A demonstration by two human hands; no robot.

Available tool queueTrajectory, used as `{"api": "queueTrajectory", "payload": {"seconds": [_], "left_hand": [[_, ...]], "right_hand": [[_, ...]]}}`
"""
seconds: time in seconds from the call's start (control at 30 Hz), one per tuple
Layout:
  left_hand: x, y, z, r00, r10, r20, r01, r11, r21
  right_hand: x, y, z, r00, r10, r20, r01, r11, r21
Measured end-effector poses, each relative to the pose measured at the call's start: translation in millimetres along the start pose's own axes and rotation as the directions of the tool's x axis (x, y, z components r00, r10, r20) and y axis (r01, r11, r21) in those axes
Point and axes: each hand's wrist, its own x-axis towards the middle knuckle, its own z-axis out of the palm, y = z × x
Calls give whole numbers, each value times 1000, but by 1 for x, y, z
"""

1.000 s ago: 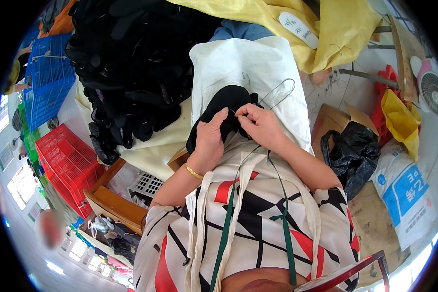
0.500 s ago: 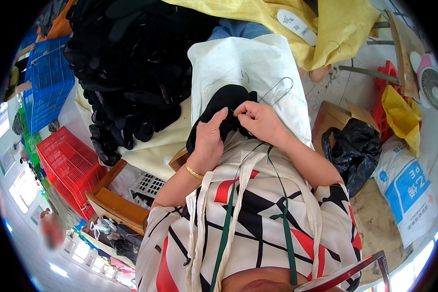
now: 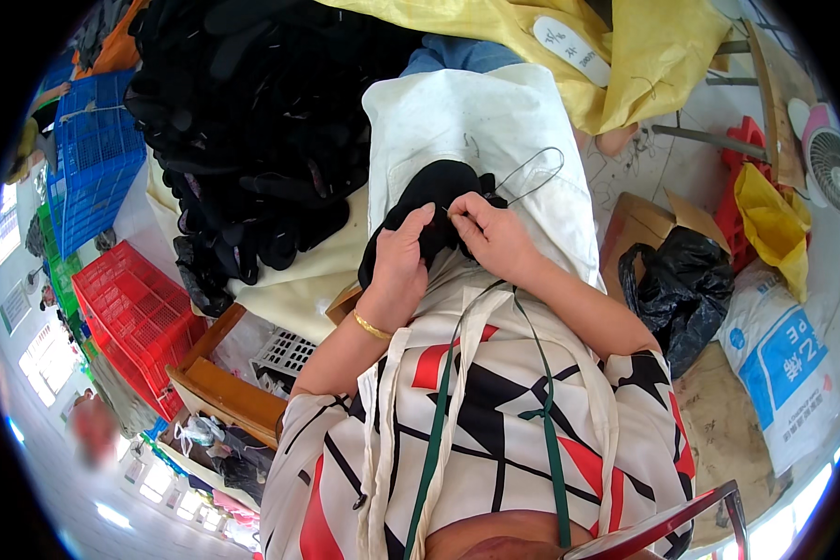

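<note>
A black cloth shoe [image 3: 446, 179] rests in my lap on the white cloth [image 3: 467, 112]. My left hand [image 3: 401, 250] is closed round the near left side of this shoe, thumb raised along its edge. At the shoe's opening, my right hand [image 3: 495, 233] has thumb and forefinger pinched together. Whatever lies between those fingertips is too small to make out. From beside the right hand, a thin dark thread [image 3: 555, 154] stands out in a loop over the white cloth. The inside of the shoe is mostly hidden by my hands.
A big heap of similar black shoes [image 3: 252, 121] lies at the far left. Red crate [image 3: 131, 308] and blue crate [image 3: 93, 149] stand left, with a wooden drawer edge [image 3: 229, 397]. Right are a black plastic bag [image 3: 677, 289], a carton [image 3: 635, 224] and a fan [image 3: 831, 168].
My right fingertips have shifted slightly and closed in on the shoe's opening. The left hand keeps its hold, and the thread loop has barely moved.
</note>
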Motion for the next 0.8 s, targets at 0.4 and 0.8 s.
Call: {"api": "queueTrajectory", "payload": {"seconds": [0.4, 0.8], "left_hand": [[-14, -2, 10, 993, 48, 110, -45, 999, -26], [3, -23, -13, 986, 120, 119, -129, 989, 73]], "right_hand": [[31, -20, -15, 998, 0, 55, 7, 991, -136], [63, -28, -12, 992, 36, -124, -4, 967, 254]]}}
